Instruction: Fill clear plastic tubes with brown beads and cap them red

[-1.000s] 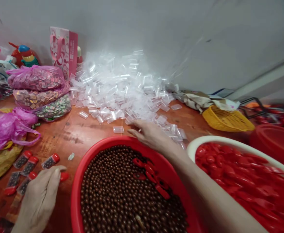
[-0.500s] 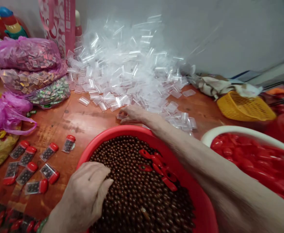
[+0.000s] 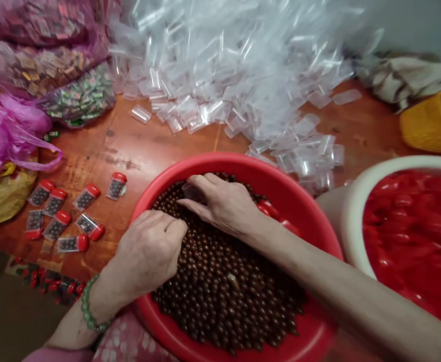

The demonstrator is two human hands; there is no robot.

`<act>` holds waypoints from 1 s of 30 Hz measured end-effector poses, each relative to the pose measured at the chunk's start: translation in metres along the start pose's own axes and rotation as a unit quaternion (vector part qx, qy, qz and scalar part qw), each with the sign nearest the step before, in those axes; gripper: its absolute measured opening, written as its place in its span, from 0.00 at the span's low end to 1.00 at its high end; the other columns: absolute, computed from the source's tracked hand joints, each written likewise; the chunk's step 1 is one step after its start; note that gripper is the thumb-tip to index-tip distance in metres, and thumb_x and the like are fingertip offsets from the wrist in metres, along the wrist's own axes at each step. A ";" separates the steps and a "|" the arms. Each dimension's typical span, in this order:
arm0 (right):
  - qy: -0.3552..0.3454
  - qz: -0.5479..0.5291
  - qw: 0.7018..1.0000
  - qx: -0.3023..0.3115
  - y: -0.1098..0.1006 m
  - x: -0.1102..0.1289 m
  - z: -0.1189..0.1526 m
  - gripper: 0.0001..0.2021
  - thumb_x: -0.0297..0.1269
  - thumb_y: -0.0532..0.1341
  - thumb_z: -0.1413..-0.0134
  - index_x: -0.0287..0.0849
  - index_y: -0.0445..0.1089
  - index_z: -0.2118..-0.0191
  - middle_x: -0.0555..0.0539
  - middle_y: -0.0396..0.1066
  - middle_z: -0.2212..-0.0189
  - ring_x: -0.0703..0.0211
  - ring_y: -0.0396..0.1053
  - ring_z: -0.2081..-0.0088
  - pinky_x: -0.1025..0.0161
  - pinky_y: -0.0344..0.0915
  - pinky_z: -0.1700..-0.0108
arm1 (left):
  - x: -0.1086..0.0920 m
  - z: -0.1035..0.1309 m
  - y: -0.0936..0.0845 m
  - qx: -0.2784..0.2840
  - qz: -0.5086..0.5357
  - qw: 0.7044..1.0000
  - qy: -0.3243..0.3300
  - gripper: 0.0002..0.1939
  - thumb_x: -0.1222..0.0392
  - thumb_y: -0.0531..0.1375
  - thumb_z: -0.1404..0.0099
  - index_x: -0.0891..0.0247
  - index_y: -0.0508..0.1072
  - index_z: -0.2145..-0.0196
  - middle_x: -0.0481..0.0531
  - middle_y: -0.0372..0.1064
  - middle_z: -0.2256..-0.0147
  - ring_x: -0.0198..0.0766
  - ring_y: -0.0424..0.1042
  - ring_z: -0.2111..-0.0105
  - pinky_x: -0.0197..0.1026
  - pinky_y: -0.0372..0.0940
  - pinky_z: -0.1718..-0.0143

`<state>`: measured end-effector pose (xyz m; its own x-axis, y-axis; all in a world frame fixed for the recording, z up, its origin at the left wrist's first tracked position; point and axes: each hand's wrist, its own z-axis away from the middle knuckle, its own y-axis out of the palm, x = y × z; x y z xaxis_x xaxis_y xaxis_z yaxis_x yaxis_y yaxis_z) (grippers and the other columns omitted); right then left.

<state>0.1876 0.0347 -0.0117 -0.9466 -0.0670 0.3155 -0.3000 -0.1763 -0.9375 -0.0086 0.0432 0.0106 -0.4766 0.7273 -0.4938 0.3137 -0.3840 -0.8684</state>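
Note:
A large red basin (image 3: 228,159) holds a mass of small dark brown balls (image 3: 212,296). My right hand (image 3: 222,203) is over the far part of the balls, thumb and fingers pinching a small clear plastic case (image 3: 192,193). At the basin's left side my left hand (image 3: 148,246) is closed, knuckles up; whatever its fingers hold is hidden. Some red caps (image 3: 271,207) lie among the balls, partly behind my right forearm. On the table to the left are several ball-filled clear cases with red caps (image 3: 56,224).
A big heap of clear plastic cases (image 3: 220,85) covers the table's back. To the right stands a white-rimmed tub (image 3: 352,221) of red caps, with a yellow basket (image 3: 427,123) behind it. Bags of small coloured pieces (image 3: 77,95) sit at left. More red-capped cases (image 3: 50,284) lie below the table edge.
My right hand has come from the heap's near edge back over the balls, carrying a clear case. My left hand has closed more tightly. The view has tilted down.

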 end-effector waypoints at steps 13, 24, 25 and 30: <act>0.038 -0.080 0.947 0.310 0.002 0.004 0.007 0.06 0.38 0.61 0.48 0.42 0.71 0.68 0.47 0.73 0.72 0.56 0.69 0.67 0.64 0.55 0.68 | 0.001 -0.002 -0.005 0.084 -0.025 0.992 0.096 0.06 0.62 0.54 0.33 0.64 0.69 0.68 0.53 0.70 0.68 0.44 0.68 0.66 0.47 0.65 0.61; 0.132 -0.390 0.814 0.409 -0.002 0.004 0.004 0.13 0.32 0.52 0.46 0.39 0.68 0.78 0.51 0.64 0.85 0.69 0.54 0.86 0.68 0.49 0.84 | -0.007 -0.012 0.006 0.064 -0.066 0.988 0.124 0.10 0.69 0.53 0.34 0.62 0.71 0.57 0.54 0.64 0.64 0.42 0.67 0.63 0.43 0.67 0.62; 0.133 -0.407 0.810 0.401 -0.003 0.004 0.006 0.14 0.32 0.51 0.45 0.40 0.68 0.78 0.51 0.65 0.84 0.69 0.55 0.86 0.69 0.49 0.84 | -0.006 -0.013 0.006 0.062 -0.043 0.989 0.124 0.09 0.68 0.53 0.33 0.63 0.71 0.59 0.54 0.63 0.64 0.41 0.67 0.63 0.43 0.67 0.62; 0.133 -0.442 0.811 0.361 -0.014 -0.002 0.020 0.13 0.37 0.50 0.37 0.39 0.66 0.70 0.51 0.67 0.80 0.68 0.60 0.84 0.68 0.58 0.80 | -0.004 -0.013 0.005 0.074 0.045 0.990 0.108 0.12 0.74 0.51 0.35 0.67 0.68 0.56 0.57 0.64 0.56 0.40 0.68 0.59 0.41 0.68 0.58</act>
<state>0.1955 0.0177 0.0033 -0.4213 0.5959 0.6837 -0.8183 -0.5747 -0.0033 0.0051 0.0460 0.0085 -0.2597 0.7856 -0.5616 0.2150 -0.5199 -0.8267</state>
